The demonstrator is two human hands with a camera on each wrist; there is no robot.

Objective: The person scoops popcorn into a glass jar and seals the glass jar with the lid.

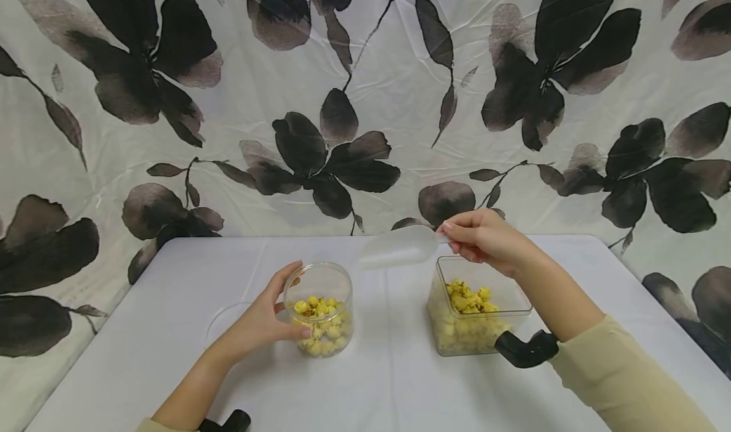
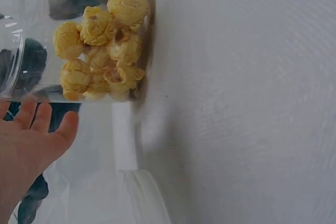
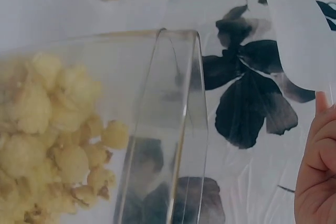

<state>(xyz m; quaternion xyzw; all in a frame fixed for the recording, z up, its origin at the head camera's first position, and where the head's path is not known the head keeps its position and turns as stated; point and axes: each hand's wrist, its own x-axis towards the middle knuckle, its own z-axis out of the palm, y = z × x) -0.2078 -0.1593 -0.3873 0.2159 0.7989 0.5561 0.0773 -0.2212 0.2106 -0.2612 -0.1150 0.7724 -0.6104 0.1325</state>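
My left hand (image 1: 265,314) holds a round clear jar (image 1: 337,286) on the table, its thumb on the near side and its fingers on the far side. Yellow popcorn (image 2: 100,51) fills the lower part of this jar. My right hand (image 1: 482,238) pinches the handle of a translucent white scoop (image 1: 402,247), raised above the table between the two containers. No popcorn shows in the scoop. Below my right hand stands a clear rectangular container (image 3: 181,129) with more popcorn (image 1: 471,297) inside; the wrist and forearm cover part of its far right side.
A faint clear round lid (image 1: 212,321) lies left of the jar, partly behind my left hand. The white-covered table (image 1: 382,387) ends at a hanging floral cloth (image 1: 411,121) at the back. Black camera mounts (image 1: 526,349) jut from both wrists.
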